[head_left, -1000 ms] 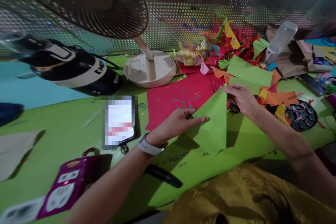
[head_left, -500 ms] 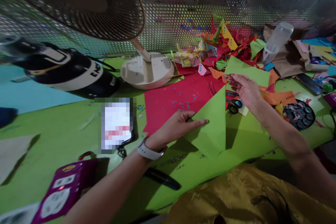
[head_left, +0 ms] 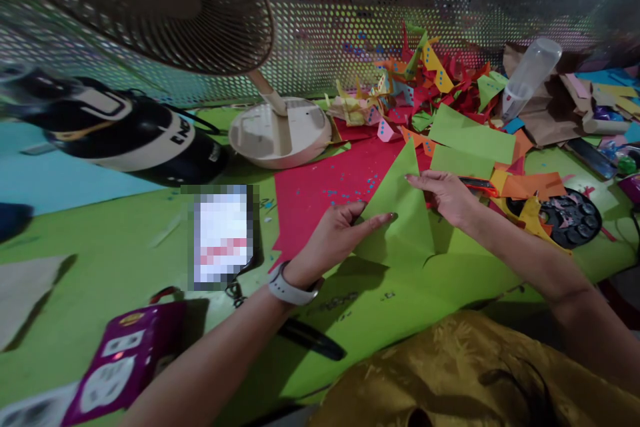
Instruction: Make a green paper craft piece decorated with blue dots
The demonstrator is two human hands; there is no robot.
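A light green folded sheet of paper [head_left: 395, 227] is held up above the table, its pointed tip at the top. My left hand [head_left: 345, 230], with a pale watch strap [head_left: 293, 285] on the wrist, pinches the sheet's left side, thumb lying over the front. On the right edge, nearer the tip, my right hand [head_left: 443, 195] grips the same sheet between thumb and fingers. Beneath and behind lies a red sheet [head_left: 320, 203] scattered with small blue dots. Just past my right hand, an orange and black tool [head_left: 480, 185] is partly covered.
Behind are piled coloured paper cutouts [head_left: 440, 73] and green paper rectangles [head_left: 473, 133]. A fan base [head_left: 280, 137], black bottle [head_left: 145, 140], blurred phone [head_left: 223, 233] and purple power strip [head_left: 130, 353] stand left. At right are a black round tray [head_left: 575, 217] and a clear bottle [head_left: 533, 77].
My right hand has moved down and left onto the green sheet's edge and now grips it. The sheet's tip has lifted higher; my left hand keeps its hold. The black scissors are now covered.
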